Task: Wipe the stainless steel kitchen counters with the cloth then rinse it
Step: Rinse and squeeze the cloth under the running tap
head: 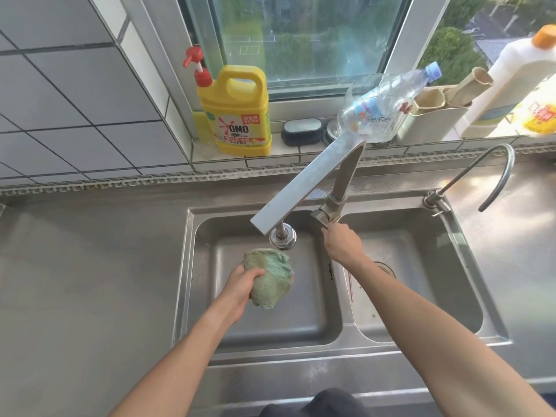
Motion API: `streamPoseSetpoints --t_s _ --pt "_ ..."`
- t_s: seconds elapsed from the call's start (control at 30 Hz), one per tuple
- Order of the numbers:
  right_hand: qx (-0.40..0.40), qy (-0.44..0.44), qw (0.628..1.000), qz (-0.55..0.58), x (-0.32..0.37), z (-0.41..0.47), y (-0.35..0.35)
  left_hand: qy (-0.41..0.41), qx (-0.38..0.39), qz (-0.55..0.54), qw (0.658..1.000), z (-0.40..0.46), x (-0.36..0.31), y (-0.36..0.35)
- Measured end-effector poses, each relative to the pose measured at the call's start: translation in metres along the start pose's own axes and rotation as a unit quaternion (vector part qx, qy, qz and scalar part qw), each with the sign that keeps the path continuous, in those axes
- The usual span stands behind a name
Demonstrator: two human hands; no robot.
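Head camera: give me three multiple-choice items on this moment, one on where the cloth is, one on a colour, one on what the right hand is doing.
1. Where is the cloth?
A. on the windowsill
B. held over the left basin, under the tap spout
C. lying in the right basin

2. What colour is the soap jug on the windowsill?
A. yellow
B. blue
C. white

3. What is the right hand doing?
A. holding a bottle
B. resting on the counter
C. touching the tap lever

Answers: 1 B, the left hand grips it just below the spout. 2 A, yellow body with a red pump. 3 C, its fingers meet the lever.
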State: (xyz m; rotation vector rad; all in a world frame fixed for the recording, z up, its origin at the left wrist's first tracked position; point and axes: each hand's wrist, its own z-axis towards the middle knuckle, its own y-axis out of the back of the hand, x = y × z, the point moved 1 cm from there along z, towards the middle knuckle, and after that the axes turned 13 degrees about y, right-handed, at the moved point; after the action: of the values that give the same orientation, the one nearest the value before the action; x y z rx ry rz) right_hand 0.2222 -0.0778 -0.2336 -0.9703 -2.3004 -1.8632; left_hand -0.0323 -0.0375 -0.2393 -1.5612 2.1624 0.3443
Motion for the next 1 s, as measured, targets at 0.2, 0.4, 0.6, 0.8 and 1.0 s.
streamPoseSetpoints --t_s 0.2,0.4,0.6,0.8,1.0 --pt "-0.003 -0.003 1.000 0.013 0.003 0.000 -0.003 -0.004 0.013 0.012 1.000 0.002 -0.006 -0.012" --pt "0.002 -0.005 1.000 0.025 0.003 -0.001 -0.003 -0.003 0.018 0.017 1.000 0.003 -0.007 -0.017" --pt "0.002 -0.061 0.992 0.109 0.005 -0.011 0.002 0.006 0.031 0.022 0.999 0.009 -0.008 -0.025" --pt "0.062 -0.228 0.861 0.451 0.012 -0.034 -0.033 0.016 0.055 0.011 0.998 0.011 -0.001 -0.029" --pt "0.095 -0.270 0.745 0.602 0.020 -0.042 -0.048 0.020 0.109 -0.022 0.994 0.011 0.005 -0.027"
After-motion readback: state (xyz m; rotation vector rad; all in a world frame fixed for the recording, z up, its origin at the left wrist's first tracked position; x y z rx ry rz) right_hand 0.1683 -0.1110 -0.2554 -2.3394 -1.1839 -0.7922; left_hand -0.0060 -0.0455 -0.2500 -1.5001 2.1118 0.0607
